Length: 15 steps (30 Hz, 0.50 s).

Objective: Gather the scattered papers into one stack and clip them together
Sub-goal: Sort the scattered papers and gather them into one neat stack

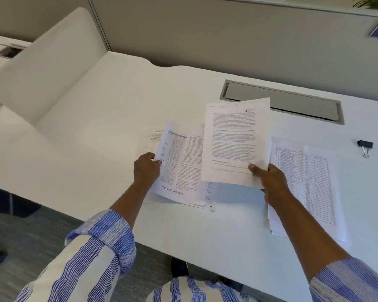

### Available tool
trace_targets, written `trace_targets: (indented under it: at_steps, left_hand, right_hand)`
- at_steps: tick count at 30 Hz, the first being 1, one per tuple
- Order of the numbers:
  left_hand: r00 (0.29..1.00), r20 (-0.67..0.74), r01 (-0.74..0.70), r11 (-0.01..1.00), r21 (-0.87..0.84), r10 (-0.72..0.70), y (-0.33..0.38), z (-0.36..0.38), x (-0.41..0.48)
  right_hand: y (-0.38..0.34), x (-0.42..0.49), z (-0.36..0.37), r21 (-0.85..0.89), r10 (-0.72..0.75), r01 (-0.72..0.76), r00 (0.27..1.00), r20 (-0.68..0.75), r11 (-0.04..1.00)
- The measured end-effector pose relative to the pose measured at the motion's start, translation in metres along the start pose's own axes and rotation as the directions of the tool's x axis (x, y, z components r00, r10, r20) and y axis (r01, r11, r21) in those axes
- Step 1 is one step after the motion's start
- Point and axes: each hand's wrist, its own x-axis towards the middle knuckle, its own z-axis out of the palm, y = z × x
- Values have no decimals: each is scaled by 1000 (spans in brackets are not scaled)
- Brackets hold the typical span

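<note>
Fingers of right hand (268,182) pinch a lifted sheet (236,140); left hand (146,168) pinches a page (172,158) curling off the middle pile. Table sheets (310,182) lie at right, clip (364,146) far right, untouched. Risk: 1-corner grips, so sheets may slip or crease.

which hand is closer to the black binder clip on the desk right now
Right. The right hand holds a lifted sheet in the middle of the desk, with the binder clip off to its right. The left hand grips papers further left.
</note>
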Motion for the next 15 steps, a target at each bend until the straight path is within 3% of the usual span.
trace_targets:
  at_steps: [5,15]
  left_hand:
    - [998,-52,-22,1000,1,22,-1,1,-2]
    - [984,-147,-104,994,-18,100,-1,0,-8]
  right_hand:
    - [0,-5,3,124,10,-17,998,58,992]
    - [6,-14,15,168,34,-58,989,141,984]
